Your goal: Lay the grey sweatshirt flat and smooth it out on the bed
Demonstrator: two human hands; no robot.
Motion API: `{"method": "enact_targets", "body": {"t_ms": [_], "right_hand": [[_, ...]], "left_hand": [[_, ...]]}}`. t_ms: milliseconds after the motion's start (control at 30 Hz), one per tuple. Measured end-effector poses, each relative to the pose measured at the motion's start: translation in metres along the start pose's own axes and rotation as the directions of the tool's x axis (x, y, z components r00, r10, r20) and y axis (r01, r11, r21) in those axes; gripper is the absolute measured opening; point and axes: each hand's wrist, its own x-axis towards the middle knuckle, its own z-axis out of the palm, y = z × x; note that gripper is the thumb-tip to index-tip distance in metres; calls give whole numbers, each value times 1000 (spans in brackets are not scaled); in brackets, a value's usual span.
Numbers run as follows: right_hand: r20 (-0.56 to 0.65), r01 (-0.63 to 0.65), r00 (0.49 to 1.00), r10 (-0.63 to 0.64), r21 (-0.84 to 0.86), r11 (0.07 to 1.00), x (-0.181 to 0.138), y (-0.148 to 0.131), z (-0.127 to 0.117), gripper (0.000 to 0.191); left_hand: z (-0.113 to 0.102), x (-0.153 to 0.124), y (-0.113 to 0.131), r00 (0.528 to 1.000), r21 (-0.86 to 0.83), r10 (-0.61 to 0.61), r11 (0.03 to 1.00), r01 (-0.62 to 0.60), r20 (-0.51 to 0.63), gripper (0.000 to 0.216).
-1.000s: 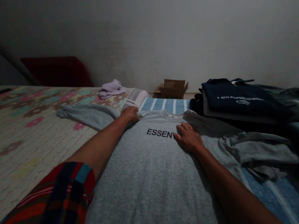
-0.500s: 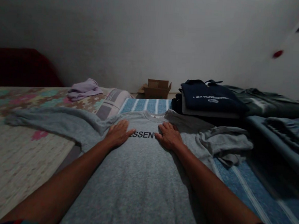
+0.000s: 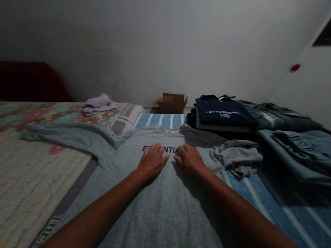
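Here's the shirt (image 3: 162,210), laid front-up over the striped sheet (image 3: 286,219). Left hand (image 3: 153,161) and right hand (image 3: 190,159) are palm-down on its chest print (image 3: 168,150), fingers open, slightly spread, gripping nothing. For smoothing, I'd want palms flat, pressure light, strokes running outward from the shirt's middle. That crumpled sleeve (image 3: 238,156) at the shirt's right needs straightening, clear of the stack (image 3: 224,113) just behind.

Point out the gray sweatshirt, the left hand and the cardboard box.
Gray sweatshirt (image 3: 167,194), head view: front, below lettering.
Left hand (image 3: 152,162), head view: back of hand.
Cardboard box (image 3: 171,108), head view: front panel.
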Motion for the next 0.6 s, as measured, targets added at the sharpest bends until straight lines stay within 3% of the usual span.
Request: {"method": "enact_targets", "body": {"t_ms": [100,233,433,533,600], "right_hand": [[14,9,1000,-9,-14,1000,-28,2,-2,32],[27,-9,1000,10,-41,999,-49,13,-3,32],[-74,-50,996,46,-48,998,-74,17,-6,39],[-177,-49,983,46,-15,999,-91,18,-7,31],[-241,-106,964,114,44,993,-100,25,-10,26]], "left_hand": [[7,-9,19,999,-45,-8,999,9,37,61],[12,-10,20,992,-78,-99,991,105,74,69],[0,-10,26,980,-58,-128,989,138,149,69],[-4,-8,50,992,-70,-87,993,93,91,61],[-3,-3,73,999,-98,-19,995,22,26,55]]}}
